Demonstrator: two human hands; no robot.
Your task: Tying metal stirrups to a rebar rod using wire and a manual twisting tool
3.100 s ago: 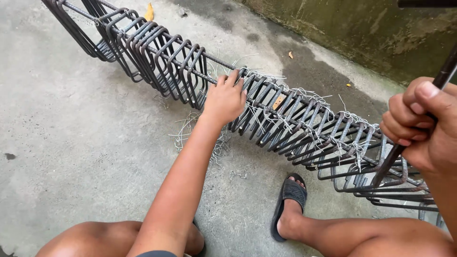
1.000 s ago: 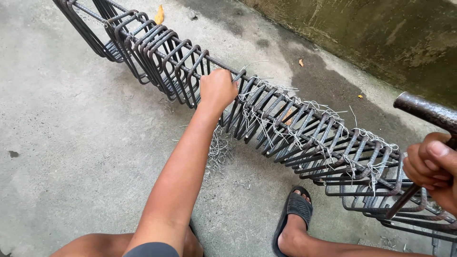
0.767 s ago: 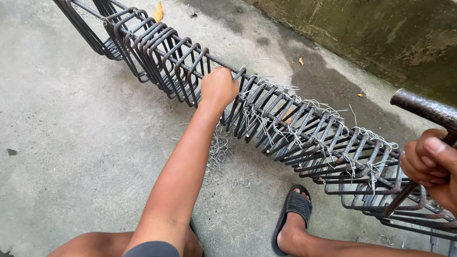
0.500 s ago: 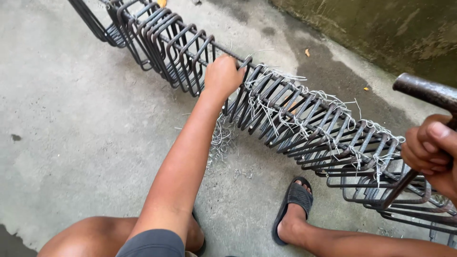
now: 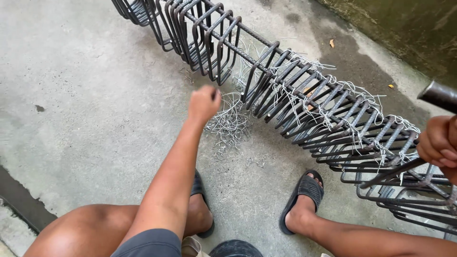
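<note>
Just above the loose heap of short tie wires (image 5: 230,124) on the concrete floor (image 5: 85,109), the left hand (image 5: 203,103) is curled into a loose fist, its fingers (image 5: 211,95) folded together; whether a wire is pinched inside them cannot be told. That hand hangs clear of the rebar cage (image 5: 304,102), near the gap where the bunched stirrups (image 5: 204,33) end and the tied, slanting ones begin. At the right edge of the view, the right hand (image 5: 440,143) has its fingers (image 5: 435,151) wrapped tightly round a dark metal rod (image 5: 395,170), which slants down from the fist into the near end of the cage. A thicker rusty bar end (image 5: 440,95) juts in just above that hand.

The cage lies on the floor and runs from the upper left to the lower right. Long ribbed bars pass through a row of rectangular stirrups, and pale wire ties (image 5: 352,102) bristle along the top bar of the right-hand stretch. The wire heap rests against the near side of the cage, beside the first tied stirrup.

Nearer the camera, the person's bare knees frame the view, and each foot wears a black sandal (image 5: 304,192). A mossy wall (image 5: 404,28) stands beyond the cage, with damp concrete and a few dry leaves (image 5: 332,43) at its foot.
</note>
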